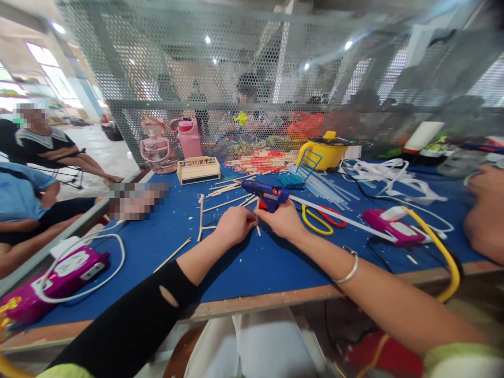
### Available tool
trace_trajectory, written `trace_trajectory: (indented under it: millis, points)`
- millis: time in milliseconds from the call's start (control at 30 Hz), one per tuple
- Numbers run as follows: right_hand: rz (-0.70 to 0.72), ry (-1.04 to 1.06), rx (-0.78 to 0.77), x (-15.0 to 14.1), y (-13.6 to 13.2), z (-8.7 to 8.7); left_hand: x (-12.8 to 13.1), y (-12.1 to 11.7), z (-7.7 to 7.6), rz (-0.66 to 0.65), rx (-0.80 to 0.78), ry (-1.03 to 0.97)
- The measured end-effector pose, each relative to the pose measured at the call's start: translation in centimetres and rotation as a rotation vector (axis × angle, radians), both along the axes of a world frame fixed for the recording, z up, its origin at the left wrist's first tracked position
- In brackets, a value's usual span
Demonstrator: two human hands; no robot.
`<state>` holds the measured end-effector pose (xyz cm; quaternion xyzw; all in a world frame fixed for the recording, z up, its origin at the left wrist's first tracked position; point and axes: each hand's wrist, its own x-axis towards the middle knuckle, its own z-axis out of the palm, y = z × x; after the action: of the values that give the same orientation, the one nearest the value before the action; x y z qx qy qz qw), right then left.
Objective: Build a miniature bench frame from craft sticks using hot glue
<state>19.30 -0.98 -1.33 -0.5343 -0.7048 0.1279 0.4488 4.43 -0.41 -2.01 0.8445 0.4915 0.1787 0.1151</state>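
- Right hand [281,218] clenched on glue gun [266,194], nozzle aimed left, low over blue table [244,262].
- Left hand [235,224] pinching thin wooden stick [258,229] just under the gun; fingertips of both hands nearly touching.
- Progress, judged: one small stick frame [201,223] laid out beside left hand, early stage; loose sticks [226,190] behind it unused.
- Finished-looking stick crate [198,169] farther back; scissors [323,218] right of gun.

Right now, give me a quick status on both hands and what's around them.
Left hand and right hand pinch a thin wooden stick between them. Blue glue gun lies just behind the right hand. Yellow-handled scissors lie to its right; loose sticks scattered nearby.
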Motion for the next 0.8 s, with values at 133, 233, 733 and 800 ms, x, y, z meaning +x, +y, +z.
trace_trajectory:
  millis: [133,233,733,800]
  points:
    - [0.027,0.036,-0.008,0.1,-0.3,0.4,0.1,-0.3,0.2,0.0,0.027,0.015]
    - [0.061,0.047,-0.033,0.0,-0.5,0.3,0.2,-0.5,0.3,0.005,0.016,0.02]
    - [-0.376,-0.825,-0.142,11.3,6.1,3.6,0.2,-0.2,0.1,0.023,-0.001,0.039]
    - [-0.344,-0.908,-0.213,12.3,6.8,3.4,0.2,-0.2,0.1,0.027,-0.001,0.038]
